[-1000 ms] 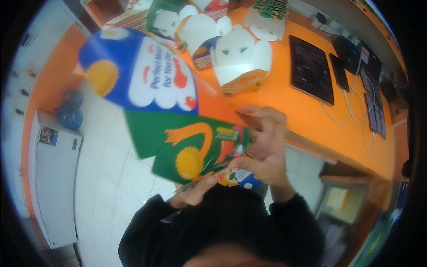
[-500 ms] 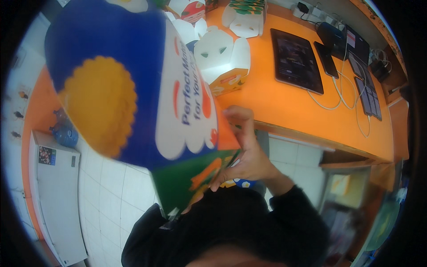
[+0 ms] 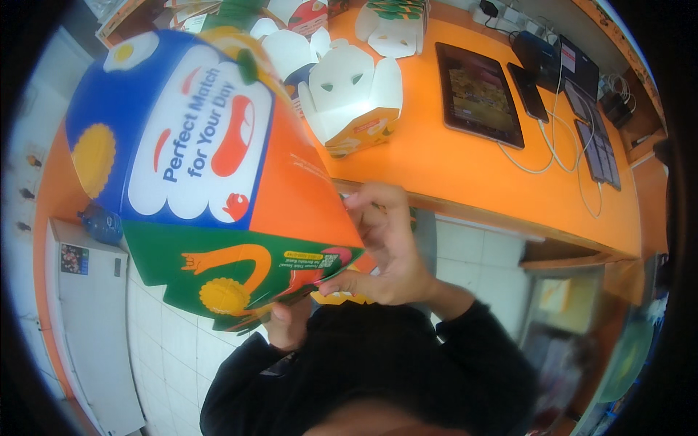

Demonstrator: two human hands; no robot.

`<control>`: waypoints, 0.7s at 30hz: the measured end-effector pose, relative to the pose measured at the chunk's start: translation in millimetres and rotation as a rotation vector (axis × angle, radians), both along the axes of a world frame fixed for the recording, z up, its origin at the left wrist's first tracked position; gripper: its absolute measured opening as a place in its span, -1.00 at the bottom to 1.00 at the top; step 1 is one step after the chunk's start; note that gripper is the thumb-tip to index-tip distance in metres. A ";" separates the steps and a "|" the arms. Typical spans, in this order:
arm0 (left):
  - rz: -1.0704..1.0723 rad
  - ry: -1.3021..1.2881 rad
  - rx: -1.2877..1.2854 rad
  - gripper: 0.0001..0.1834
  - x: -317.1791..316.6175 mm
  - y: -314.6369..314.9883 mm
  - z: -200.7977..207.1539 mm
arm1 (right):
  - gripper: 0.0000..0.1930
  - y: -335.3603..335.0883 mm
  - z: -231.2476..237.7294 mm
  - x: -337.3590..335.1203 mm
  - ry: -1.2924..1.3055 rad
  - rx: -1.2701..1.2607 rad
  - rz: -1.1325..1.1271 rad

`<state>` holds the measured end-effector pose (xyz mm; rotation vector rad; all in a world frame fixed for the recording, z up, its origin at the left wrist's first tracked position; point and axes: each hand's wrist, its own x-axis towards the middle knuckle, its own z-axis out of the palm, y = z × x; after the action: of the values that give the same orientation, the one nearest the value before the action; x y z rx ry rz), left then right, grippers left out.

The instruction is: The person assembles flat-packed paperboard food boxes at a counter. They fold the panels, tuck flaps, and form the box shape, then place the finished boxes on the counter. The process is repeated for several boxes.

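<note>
A large printed cardboard food box (image 3: pixel 298 189), blue, orange, green and white, is held up close in front of me and tilted. Its far top and inside are turned away from view. At its right lower corner my right hand (image 3: pixel 396 243) grips the edge, thumb beneath and fingers bent behind the orange panel. My left hand (image 3: pixel 289 325) is closed on the green lower edge with its thumb showing; the other fingers are hidden under the card. Beyond the box, an open food box (image 3: pixel 363 127) with white inside flaps stands on the orange table (image 3: pixel 465 174).
Further back are more open boxes (image 3: pixel 305 18) and a stack of nested boxes (image 3: pixel 392 25). A tablet (image 3: pixel 480 94), phones (image 3: pixel 529 91) and white cables lie on the table's right. A white fridge (image 3: pixel 94 327) and a blue water jug (image 3: pixel 100 221) are at the left.
The box has turned and moved lower left, showing more of its orange and green panels. My left thumb has come into clearer view; my right hand still holds the corner.
</note>
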<state>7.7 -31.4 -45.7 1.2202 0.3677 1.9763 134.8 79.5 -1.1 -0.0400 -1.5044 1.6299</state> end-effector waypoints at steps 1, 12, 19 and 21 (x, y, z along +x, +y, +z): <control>-0.006 -0.003 0.002 -0.34 1.5 0.1 4.0 | -0.18 -5.5 -1.4 -3.6 0.005 -0.003 -0.034; 0.366 0.712 -0.262 -0.42 -33.0 -38.4 52.7 | -0.12 11.2 37.5 37.5 -0.318 0.640 -0.377; 0.225 0.848 -0.087 -0.43 -39.3 -35.5 72.7 | -0.18 10.0 29.4 15.2 -0.267 0.524 -0.105; 0.157 0.784 -0.093 -0.39 -33.7 -34.8 77.1 | -0.17 12.9 27.4 10.9 -0.209 0.444 0.044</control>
<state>-26.0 -66.2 31.4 1.9168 0.9506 1.4994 145.7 92.4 26.3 0.0706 -2.0116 1.3226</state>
